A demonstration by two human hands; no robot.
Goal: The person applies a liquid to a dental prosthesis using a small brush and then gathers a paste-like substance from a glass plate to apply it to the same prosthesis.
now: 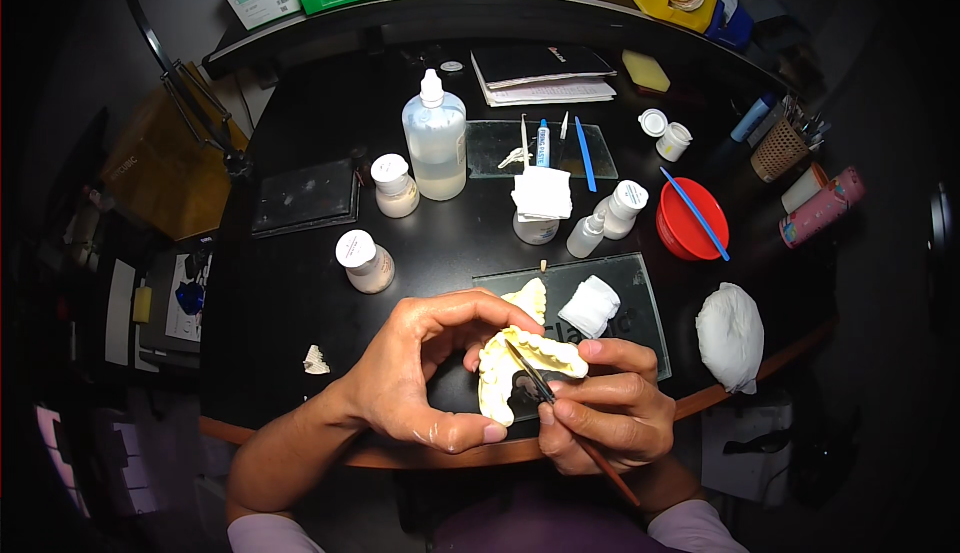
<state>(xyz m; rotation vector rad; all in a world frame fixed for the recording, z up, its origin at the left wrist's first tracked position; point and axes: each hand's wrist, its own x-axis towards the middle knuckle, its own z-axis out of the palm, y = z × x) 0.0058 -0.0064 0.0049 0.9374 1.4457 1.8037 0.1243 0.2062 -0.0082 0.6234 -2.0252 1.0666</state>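
My left hand point(420, 378) holds a pale yellow plaster dental cast point(525, 363) just above the near edge of the black table point(300, 283). My right hand point(605, 408) grips a thin brush with a brown handle point(570, 423). Its tip rests on the tooth row of the cast. A second plaster cast piece point(530, 298) lies just behind the held one, on a glass slab point(640, 318). A folded white gauze pad point(590, 306) sits on that slab to the right.
Behind stand a large clear liquid bottle point(435, 138), two small white-capped jars point(365, 261), dropper bottles point(600, 223), a red bowl with a blue stick point(690, 221), a second glass slab with tools point(540, 148). A white lump point(730, 336) lies right, a plaster chip point(316, 360) left.
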